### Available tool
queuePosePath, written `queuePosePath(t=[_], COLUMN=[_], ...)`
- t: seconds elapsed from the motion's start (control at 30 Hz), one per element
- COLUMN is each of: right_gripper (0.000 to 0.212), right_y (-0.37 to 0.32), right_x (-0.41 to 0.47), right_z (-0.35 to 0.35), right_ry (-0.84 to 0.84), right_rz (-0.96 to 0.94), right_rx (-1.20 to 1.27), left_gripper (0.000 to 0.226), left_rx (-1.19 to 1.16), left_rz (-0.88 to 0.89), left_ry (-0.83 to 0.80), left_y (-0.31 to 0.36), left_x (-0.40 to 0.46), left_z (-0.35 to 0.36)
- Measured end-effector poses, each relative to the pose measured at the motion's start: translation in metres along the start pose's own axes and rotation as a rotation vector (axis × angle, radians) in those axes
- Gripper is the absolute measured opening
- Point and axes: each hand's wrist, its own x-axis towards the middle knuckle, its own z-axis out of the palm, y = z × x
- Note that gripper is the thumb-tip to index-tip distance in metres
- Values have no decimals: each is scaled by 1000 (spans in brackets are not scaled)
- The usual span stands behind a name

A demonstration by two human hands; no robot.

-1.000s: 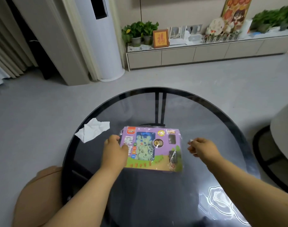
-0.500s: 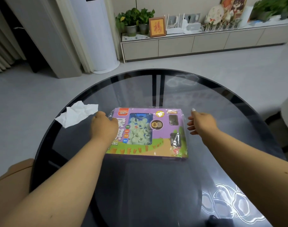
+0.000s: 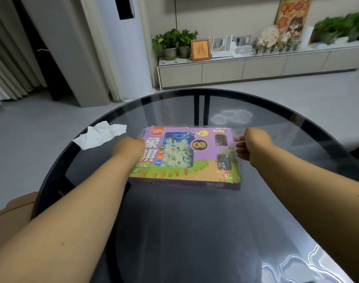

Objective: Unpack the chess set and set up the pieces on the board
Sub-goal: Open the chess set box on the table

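right hand (image 3: 254,147) now pinching clear wrap (image 3: 234,139) at box (image 3: 186,160) edge

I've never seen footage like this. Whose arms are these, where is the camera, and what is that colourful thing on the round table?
There is no machine here: the arms belong to a person, and the one camera sits on their head, looking forward and down, so you see what they see. On the dark round glass table lies a purple chess set box, flat and wrapped in clear plastic film; pale round pieces show through its window. The left hand rests on the box's left end, fingers curled out of sight. The right hand is at the right end, where its fingertips seem to pinch the film. A crumpled white tissue lies apart to the left.
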Motion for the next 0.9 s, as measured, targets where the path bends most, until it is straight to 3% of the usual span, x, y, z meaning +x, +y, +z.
queuePosePath(t=[0.1, 0.2, 0.53, 0.7, 0.9], right_gripper=[28, 14, 31, 35, 25], right_y=[1, -1, 14, 25, 31], right_x=[2, -1, -36, -42, -52], right_z=[-4, -6, -4, -1, -9], right_ry=[-6, -13, -142, -231, -286], right_rz=[4, 5, 11, 19, -24], right_rx=[116, 96, -151, -59, -9], left_gripper=[28, 26, 10, 14, 18], left_rx=[-66, -140, -421, -575, -787], left_rz=[-15, -21, -78, -160, -227], left_ry=[-7, -6, 16, 83, 57], left_y=[0, -3, -23, -39, -49], left_x=[-2, -7, -47, -61, -73], left_z=[0, -1, 4, 6, -2])
